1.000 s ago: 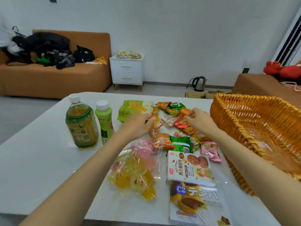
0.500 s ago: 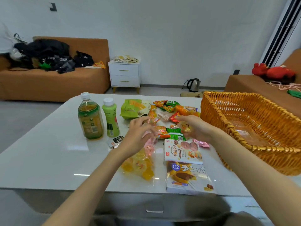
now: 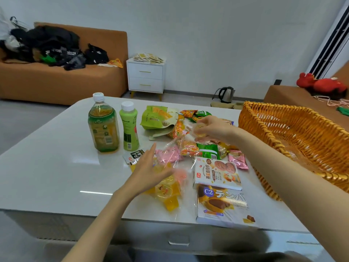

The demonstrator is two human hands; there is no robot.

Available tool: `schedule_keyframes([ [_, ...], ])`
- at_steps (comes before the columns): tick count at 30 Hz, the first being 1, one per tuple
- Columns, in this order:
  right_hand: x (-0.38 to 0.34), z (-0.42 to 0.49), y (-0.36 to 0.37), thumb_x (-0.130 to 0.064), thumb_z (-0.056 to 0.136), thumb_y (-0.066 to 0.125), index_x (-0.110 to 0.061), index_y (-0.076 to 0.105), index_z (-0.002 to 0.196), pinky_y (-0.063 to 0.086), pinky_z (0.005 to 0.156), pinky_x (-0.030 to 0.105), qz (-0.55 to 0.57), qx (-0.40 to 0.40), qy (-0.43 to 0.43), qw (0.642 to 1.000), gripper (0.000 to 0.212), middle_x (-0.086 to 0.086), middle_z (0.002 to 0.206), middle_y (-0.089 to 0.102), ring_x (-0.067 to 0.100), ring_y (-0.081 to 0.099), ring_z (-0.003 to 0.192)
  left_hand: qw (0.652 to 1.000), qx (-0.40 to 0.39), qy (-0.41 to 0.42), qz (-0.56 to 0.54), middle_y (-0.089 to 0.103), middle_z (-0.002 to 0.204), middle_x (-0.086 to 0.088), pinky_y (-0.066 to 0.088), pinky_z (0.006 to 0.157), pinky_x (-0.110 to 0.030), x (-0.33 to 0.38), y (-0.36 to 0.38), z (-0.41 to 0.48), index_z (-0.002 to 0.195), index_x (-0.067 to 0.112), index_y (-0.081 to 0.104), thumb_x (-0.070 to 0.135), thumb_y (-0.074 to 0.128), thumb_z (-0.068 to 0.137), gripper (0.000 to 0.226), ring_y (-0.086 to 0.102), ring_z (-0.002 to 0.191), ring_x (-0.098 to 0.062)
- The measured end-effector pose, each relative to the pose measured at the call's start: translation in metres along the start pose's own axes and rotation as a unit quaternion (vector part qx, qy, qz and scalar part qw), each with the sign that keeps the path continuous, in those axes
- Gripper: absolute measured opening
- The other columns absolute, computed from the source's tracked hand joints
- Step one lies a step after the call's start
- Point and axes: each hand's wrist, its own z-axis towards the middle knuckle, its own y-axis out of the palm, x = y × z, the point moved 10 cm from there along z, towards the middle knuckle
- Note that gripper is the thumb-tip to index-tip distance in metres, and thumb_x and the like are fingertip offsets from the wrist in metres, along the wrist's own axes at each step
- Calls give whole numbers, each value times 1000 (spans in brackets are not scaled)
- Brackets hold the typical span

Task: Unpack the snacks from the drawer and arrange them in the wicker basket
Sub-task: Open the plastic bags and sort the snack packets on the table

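1. Orange wicker basket (image 3: 264, 109) sits at the right end of the worktop (image 3: 47, 167), mouth up, close to the goods so carries are short. No snacks seen in its visible part.
2. The snack pile (image 3: 207, 150) lies just left of basket, spread flat, prob. for easy picking.
3. The right hand (image 3: 215, 127), near basket's left rim, has fingers curled round a small round yellow snack (image 3: 198, 130) lifted off the pile, likely basket-bound.
4. The left hand (image 3: 149, 173), farther left of basket, has fingers straight & holds nothing. It's over the clear bag of yellow jellies (image 3: 169, 190); contact unclear.
5. Also two bottles (image 3: 103, 123) upright, well left of basket.
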Motion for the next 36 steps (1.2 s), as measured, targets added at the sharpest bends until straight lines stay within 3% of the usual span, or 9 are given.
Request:
schedule_keyframes([
  [4, 11, 26, 20, -9, 89, 66, 9, 59, 117, 59, 76, 25, -114, -53, 46, 991, 33, 19, 117, 64, 17, 72, 84, 1000, -14, -23, 17, 8, 161, 6, 35, 110, -49, -17, 2, 5, 152, 35, -1, 90, 58, 47, 133, 29, 142, -25],
  [10, 12, 45, 41, -19, 84, 73, -8, 50, 138, 58, 79, 23, -170, -117, 48, 977, 60, 11, 133, 58, 17, 69, 95, 999, -43, -20, 7, 11, 161, 5, 34, 112, -47, -18, 12, 11, 153, 31, -1, 83, 58, 54, 126, 28, 142, -24],
  [14, 8, 38, 32, -16, 84, 73, -13, 55, 129, 55, 67, 15, -132, -123, 40, 983, 48, 3, 112, 63, 11, 69, 89, 996, -64, -42, 45, 28, 156, -1, 39, 107, -46, -24, 13, 16, 153, 31, -1, 88, 51, 50, 129, 39, 134, -27],
  [18, 27, 22, 35, -11, 83, 70, -4, 52, 122, 56, 88, 27, -16, -196, 89, 976, 44, 11, 118, 64, 20, 68, 104, 993, -76, -55, 69, 33, 154, -2, 41, 105, -46, -28, 15, 17, 153, 30, -2, 92, 46, 45, 134, 43, 131, -27],
  [20, 32, 16, 40, -11, 89, 65, -5, 55, 116, 55, 88, 25, -39, -222, 89, 970, 30, 10, 119, 65, 19, 69, 104, 993, -76, -54, 76, 33, 154, -4, 41, 105, -45, -25, 16, 15, 153, 28, -2, 88, 47, 48, 131, 42, 132, -27],
  [25, 30, 20, 44, -17, 94, 60, -10, 45, 140, 53, 91, 22, -144, -201, 58, 967, 49, 5, 137, 52, 13, 62, 108, 992, -83, -59, 71, 22, 159, 0, 38, 109, -44, -21, 18, 14, 153, 29, -2, 82, 52, 53, 126, 36, 138, -25],
  [30, 29, 22, 68, -15, 102, 44, -13, 58, 129, 42, 106, 32, -137, -255, 63, 955, 31, -7, 118, 65, 11, 63, 110, 992, -91, -56, 67, 23, 158, 0, 40, 107, -45, -21, 19, 16, 153, 31, -2, 83, 54, 50, 129, 37, 136, -26],
  [32, 28, 25, 61, -22, 104, 40, -14, 53, 134, 41, 105, 36, -110, -209, 48, 971, 33, -7, 115, 67, 13, 64, 110, 992, -94, -60, 65, 25, 157, -2, 40, 106, -46, -22, 18, 17, 153, 32, -1, 92, 49, 42, 135, 38, 135, -28],
  [36, 23, 15, 15, -39, 104, 35, -15, 64, 119, 48, 83, 26, -72, 38, -16, 997, 41, -9, 107, 64, 16, 60, 106, 995, -72, -75, 7, 31, 155, -7, 39, 107, -47, -21, 9, 22, 154, 27, 6, 102, 30, 42, 136, 41, 134, -27],
])
